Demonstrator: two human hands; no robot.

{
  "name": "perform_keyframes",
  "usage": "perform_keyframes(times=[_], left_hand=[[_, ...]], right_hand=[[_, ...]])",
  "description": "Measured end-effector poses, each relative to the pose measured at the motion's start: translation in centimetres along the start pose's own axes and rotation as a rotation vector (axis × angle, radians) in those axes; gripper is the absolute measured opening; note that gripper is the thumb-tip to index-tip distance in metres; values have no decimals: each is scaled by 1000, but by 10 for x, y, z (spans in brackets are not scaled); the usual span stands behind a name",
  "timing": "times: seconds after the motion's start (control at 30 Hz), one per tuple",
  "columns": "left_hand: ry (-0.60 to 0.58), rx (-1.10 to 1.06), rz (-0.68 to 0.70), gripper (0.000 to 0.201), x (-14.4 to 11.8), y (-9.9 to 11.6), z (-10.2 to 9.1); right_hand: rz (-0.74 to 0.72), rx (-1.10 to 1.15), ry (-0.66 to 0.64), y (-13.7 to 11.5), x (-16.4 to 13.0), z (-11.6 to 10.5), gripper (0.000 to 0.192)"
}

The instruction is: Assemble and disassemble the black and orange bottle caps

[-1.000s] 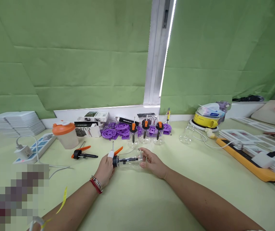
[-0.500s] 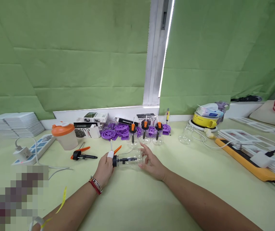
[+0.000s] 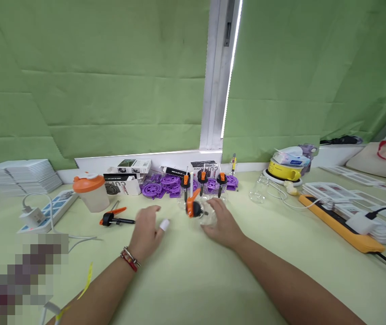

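Observation:
My right hand (image 3: pixel 226 225) is wrapped round a clear glass bottle (image 3: pixel 207 219), which is tilted with its top toward my left. The bottle's black cap (image 3: pixel 197 209) carries an orange lever and a thin light spout. To its left, my left hand (image 3: pixel 147 232) is open above the table, thumb and fingers apart, holding nothing. A white covering is on its thumb tip. A loose black cap with an orange lever and dark tube (image 3: pixel 109 220) lies left of that hand. Behind my right hand stand three similar capped bottles (image 3: pixel 222 198) in a row.
Purple wheel-shaped parts (image 3: pixel 152 189) and small boxes (image 3: pixel 122 186) line the back. An orange-lidded shaker cup (image 3: pixel 94 194) stands at left, near a white power strip (image 3: pixel 56 210). Rightward are an uncapped glass bottle (image 3: pixel 258 194), a yellow pot (image 3: pixel 282 170) and an orange-edged power strip (image 3: pixel 342 225).
My left hand has let go of the bottle's cap and drawn back to the left. My right hand has turned the bottle so its cap points more toward me.

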State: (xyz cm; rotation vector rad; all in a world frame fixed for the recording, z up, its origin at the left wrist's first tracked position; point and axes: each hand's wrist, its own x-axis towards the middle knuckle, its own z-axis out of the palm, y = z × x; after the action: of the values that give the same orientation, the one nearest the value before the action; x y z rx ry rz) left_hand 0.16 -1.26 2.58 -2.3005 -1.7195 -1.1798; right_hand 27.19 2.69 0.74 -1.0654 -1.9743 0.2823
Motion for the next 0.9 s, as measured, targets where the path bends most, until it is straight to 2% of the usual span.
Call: perform_keyframes(times=[0.03,0.1,0.2,0.27,0.33,0.4,0.63,0.9], left_hand=[[60,126,-41,37,5,-12,-3],[166,315,-239,38,15,-35,-11],[221,487,-515,41,21,-63,-24],[199,525,-649,45,21,-76,-30],[143,507,-763,48,20,-84,-31],[70,477,-818,51,18,-89,-30],[-41,433,-695,49,17,-84,-18],[-115,380,-467,38,12,-70,-3]], right_hand=[[17,-2,101,6,4,-6,67],[69,-8,293,23,11,-19,68],[225,-40,448,57,18,-33,70],[377,-31,457,80,20,-38,73],[518,78,424,100,20,-39,80],[599,189,384,114,20,-39,85],[631,263,286,140,17,-43,84],[563,287,124,170,16,-40,88]])
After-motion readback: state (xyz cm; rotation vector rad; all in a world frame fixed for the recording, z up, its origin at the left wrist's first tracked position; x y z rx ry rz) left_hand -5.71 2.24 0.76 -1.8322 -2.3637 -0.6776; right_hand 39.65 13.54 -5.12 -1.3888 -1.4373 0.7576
